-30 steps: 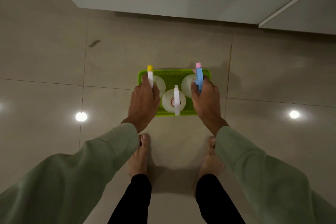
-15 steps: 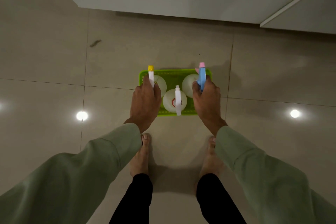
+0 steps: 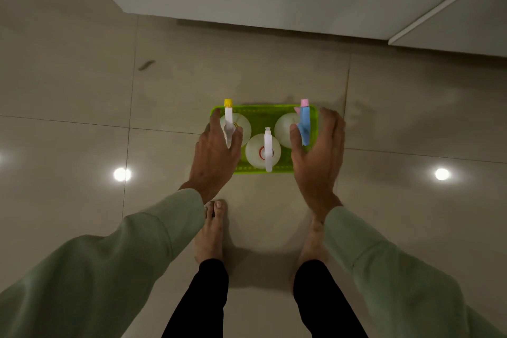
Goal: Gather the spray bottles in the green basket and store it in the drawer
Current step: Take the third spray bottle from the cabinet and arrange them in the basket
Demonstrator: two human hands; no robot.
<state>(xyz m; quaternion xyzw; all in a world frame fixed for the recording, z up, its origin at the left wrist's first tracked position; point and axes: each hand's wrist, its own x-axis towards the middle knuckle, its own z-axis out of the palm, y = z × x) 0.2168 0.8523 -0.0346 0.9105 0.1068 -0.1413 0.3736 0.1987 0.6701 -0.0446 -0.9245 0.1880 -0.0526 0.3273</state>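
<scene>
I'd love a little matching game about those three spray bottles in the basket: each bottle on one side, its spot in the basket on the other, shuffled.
Column one:
1. Bottle with the yellow-tipped sprayer
2. Bottle with the all-white sprayer
3. Bottle with the blue sprayer and pink tip

Column two:
A. Middle of the green basket, nearest the person's feet
B. Right end, beside the right hand
C. Left end, under the left hand

Pairs: 1-C, 2-A, 3-B
</scene>
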